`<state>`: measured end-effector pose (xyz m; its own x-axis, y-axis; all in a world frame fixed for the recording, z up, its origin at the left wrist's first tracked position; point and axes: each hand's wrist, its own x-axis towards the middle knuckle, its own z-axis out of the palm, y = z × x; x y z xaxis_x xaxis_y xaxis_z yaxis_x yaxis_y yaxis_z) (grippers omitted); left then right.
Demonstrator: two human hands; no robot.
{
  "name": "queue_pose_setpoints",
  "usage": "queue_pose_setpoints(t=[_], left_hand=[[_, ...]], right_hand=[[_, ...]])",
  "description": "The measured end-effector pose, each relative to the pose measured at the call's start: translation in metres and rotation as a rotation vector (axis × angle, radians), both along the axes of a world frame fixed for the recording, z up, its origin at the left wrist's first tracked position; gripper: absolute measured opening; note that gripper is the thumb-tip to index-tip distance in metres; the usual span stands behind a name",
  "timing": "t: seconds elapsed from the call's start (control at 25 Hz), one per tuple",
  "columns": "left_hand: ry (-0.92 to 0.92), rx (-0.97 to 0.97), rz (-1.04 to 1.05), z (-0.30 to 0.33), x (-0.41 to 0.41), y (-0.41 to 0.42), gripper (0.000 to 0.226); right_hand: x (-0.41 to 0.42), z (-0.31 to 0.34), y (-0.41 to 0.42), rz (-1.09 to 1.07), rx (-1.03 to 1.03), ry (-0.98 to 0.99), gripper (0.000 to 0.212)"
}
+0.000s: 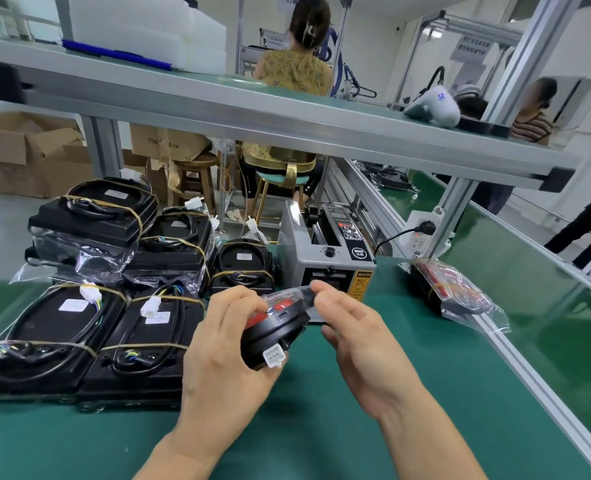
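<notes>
Above the green table [321,427], near edge, centre: left hand [224,344] wraps curled fingers and thumb round a black lamp unit [273,327] with a red face. Right hand [352,327] pinches the clear bag [297,294] at the unit's far end between thumb and forefinger. The other fingers are loosely bent.

Unit held off the table, tilted. Long axis runs from the near lower end, where a white connector [274,358] points back toward the person, up and away toward the grey machine [325,251]. Red face is turned up, partly under the left fingers. No writing legible on the unit.

Machine just behind the hands: yellow label [361,284] headed CAUTION, smaller print unreadable.

Left: black units [79,334], banded with cables, white stickers too small to read. Right: a bagged unit [456,289], well apart. Far left: cardboard box [164,142] printed "75x", partly hidden, ending "0 CM".
</notes>
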<state>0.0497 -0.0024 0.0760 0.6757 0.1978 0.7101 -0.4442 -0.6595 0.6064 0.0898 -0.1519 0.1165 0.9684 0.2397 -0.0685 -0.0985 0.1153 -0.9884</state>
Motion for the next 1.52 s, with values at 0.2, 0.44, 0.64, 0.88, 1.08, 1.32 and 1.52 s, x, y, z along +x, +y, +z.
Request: queue_pose_setpoints(t=[0.2, 0.44, 0.64, 0.88, 1.08, 1.32, 1.52], left_hand=[[-0.015, 0.018, 0.025, -0.004, -0.002, -0.008, 0.061], [-0.008, 0.008, 0.05, -0.004, -0.002, -0.012, 0.058], [-0.011, 0.012, 0.049, -0.006, -0.003, -0.013, 0.063], [-0.033, 0.016, 0.057, -0.007, -0.003, -0.014, 0.059], [-0.057, 0.013, 0.077, -0.009, -0.002, -0.016, 0.057], [-0.033, -0.03, 0.056, -0.011, -0.002, -0.018, 0.063], [-0.051, -0.114, -0.089, -0.014, -0.001, -0.011, 0.054]], right_hand=[[-0.021, 0.005, 0.006, 0.03, -0.052, -0.098, 0.019], [-0.021, 0.002, 0.01, -0.066, -0.042, -0.1, 0.021], [-0.02, 0.0, 0.012, -0.088, -0.054, -0.122, 0.018], [-0.022, -0.002, 0.016, -0.151, -0.101, -0.197, 0.026], [-0.025, -0.009, 0.019, -0.23, -0.238, -0.313, 0.021], [-0.02, -0.017, 0.019, -0.296, -0.071, -0.197, 0.022], [-0.006, -0.025, 0.017, -0.309, -0.133, -0.166, 0.018]])
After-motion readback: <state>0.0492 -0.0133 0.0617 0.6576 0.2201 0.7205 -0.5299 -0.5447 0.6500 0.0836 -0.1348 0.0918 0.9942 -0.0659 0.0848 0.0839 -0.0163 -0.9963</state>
